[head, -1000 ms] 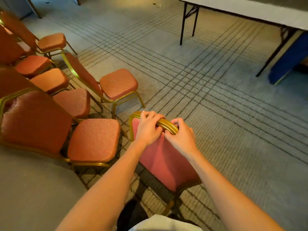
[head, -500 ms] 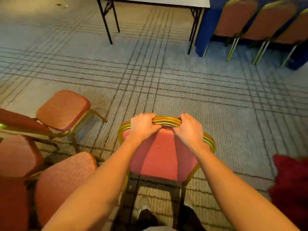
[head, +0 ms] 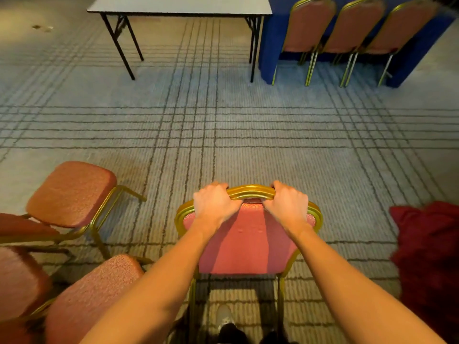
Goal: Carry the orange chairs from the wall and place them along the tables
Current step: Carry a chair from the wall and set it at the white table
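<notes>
Turn is done: left hand (head: 214, 203) and right hand (head: 288, 204) wrap fingers round the orange chair (head: 248, 242) top rail, chair now squared on the table (head: 178, 6), well apart, so carry is next.

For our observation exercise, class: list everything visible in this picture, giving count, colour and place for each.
Held chair: one, orange, gold frame, centre foreground.
Waiting chairs: at least three, orange, left foreground.
Placed chairs: three, orange, along the blue-draped table, top right.
Bare table: one, grey top, black legs, top centre.
Red cloth: one, right edge.
Carpet: grey, dark grid lines.
Left hand: grips the held chair's top rail, left side.
Right hand: grips the rail, right side.
</notes>
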`<state>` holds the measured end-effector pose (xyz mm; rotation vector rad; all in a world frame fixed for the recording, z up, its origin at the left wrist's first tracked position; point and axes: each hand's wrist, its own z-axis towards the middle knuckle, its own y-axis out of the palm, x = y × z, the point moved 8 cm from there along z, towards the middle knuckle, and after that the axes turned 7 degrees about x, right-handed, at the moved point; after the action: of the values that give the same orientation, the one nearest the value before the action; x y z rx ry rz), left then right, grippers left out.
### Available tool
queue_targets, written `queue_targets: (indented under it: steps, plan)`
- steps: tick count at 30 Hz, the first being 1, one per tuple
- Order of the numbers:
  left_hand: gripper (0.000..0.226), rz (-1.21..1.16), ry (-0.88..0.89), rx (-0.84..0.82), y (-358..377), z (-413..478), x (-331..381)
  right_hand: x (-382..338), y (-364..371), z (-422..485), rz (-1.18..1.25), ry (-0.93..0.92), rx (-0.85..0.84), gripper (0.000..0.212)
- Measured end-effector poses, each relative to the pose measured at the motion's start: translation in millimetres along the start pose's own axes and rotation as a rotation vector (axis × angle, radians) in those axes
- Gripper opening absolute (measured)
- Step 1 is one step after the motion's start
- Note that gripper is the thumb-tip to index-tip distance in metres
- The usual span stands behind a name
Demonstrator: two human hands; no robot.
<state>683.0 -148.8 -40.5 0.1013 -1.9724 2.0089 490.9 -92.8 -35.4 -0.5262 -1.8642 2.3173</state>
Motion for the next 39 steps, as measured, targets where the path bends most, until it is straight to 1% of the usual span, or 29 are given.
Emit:
queue_targets:
  steps: [2,5,9,19,23,26,30,33,36,39]
  plan:
    - [0.046,0.039,-0.001,-0.03,5,-5,-1,1,0,-6,-0.01,-0.004,-0.01,0.024]
    - [0.043,0.062,0.008,-0.043,7,-12,-3,0,1,-13,-0.021,0.009,-0.037,0.022]
    - [0.04,0.056,0.002,-0.037,5,-12,-3,-1,1,-12,-0.07,0.006,-0.057,0.025]
    - [0.039,0.033,0.017,-0.013,5,31,-2,-6,11,33,-0.124,0.012,-0.1,0.028]
    - [0.038,0.035,0.025,0.015,9,73,-1,-8,21,74,-0.128,0.003,-0.107,0.028]
    - [0.042,0.048,0.028,0.024,13,112,1,-10,31,112,-0.121,-0.006,-0.112,0.029]
    - [0.049,0.054,0.01,-0.014,23,181,4,-14,51,178,-0.097,-0.029,-0.137,0.033]
    - [0.05,0.018,-0.022,-0.076,32,227,4,-17,67,224,-0.048,-0.022,-0.213,0.038]
    - [0.056,0.024,-0.064,-0.127,38,276,8,-18,83,274,-0.068,-0.052,-0.301,0.048]
    - [0.062,0.041,-0.079,-0.111,37,333,14,-22,93,332,-0.079,-0.085,-0.301,0.059]
